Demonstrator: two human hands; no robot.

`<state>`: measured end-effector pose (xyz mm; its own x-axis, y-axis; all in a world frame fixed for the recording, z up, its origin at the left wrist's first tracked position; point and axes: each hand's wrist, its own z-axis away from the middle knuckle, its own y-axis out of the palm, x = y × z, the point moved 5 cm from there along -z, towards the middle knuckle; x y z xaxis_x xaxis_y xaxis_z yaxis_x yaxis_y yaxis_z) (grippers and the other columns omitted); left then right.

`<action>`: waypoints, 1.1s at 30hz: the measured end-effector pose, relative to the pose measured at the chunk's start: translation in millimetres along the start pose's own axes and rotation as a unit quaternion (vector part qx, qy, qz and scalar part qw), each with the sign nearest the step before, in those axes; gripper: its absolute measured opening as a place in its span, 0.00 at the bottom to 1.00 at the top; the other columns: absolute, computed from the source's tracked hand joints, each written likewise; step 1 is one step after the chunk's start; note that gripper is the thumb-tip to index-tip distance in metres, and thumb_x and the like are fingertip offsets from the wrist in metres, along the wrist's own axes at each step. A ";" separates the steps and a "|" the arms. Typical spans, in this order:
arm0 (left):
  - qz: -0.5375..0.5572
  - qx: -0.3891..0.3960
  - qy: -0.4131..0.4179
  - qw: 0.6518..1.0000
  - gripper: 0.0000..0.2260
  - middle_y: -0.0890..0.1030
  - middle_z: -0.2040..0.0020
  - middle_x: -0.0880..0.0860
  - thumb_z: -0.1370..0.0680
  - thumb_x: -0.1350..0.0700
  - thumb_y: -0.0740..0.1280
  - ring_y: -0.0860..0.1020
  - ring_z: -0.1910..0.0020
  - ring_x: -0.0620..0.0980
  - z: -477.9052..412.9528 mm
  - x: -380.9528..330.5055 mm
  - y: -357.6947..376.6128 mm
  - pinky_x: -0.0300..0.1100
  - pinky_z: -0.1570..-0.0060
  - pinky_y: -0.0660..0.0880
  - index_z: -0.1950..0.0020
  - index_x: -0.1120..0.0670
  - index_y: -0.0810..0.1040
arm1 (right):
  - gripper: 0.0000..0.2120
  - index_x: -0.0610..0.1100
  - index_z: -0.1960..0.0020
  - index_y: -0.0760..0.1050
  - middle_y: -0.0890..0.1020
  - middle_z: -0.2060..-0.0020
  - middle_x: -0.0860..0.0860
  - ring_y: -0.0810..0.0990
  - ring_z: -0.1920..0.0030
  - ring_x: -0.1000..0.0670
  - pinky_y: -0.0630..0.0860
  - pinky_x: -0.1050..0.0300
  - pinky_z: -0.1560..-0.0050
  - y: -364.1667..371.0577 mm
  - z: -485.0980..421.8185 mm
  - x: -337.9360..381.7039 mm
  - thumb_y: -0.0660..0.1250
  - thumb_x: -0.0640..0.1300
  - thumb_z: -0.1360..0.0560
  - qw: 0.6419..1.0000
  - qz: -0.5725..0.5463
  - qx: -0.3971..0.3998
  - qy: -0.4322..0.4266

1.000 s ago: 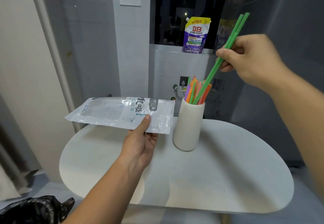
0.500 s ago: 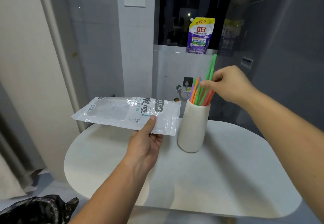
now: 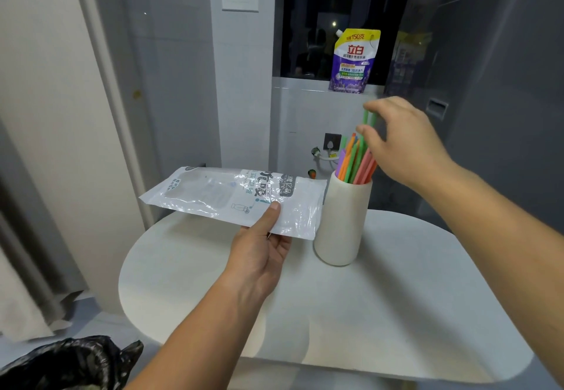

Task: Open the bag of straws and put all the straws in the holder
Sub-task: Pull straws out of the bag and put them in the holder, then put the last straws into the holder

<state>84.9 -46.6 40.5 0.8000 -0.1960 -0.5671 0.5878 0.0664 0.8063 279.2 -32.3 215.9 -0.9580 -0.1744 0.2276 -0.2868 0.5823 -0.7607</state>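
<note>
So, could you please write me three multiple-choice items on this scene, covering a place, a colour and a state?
1. Where does the holder stand? A on the floor; B on the white table; C on the window ledge.
2. Which straws stick up highest? A green; B purple; C orange.
3. How is the bag? A flat on the table; B in the holder; C held by the left hand.
Answers: B, the holder rests on the white table; A, green straws top the bunch; C, the left hand grips the bag.
</note>
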 end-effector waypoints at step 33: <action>-0.129 0.008 0.003 0.992 0.14 0.85 0.39 0.58 0.18 0.62 0.65 0.86 0.48 0.52 102.6 -82.2 -39.5 0.43 0.53 0.84 0.32 0.60 0.78 | 0.14 0.40 0.48 0.81 0.86 0.61 0.41 0.86 0.66 0.43 0.83 0.50 0.63 58.2 142.7 113.3 0.62 0.48 0.18 0.727 -0.565 0.239 0.310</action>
<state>-16.5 -133.5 72.5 0.6242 -0.1982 -0.7557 0.7708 -0.0012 0.6370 154.0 -131.5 110.7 0.0295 0.1503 0.9882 -0.9992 -0.0224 0.0333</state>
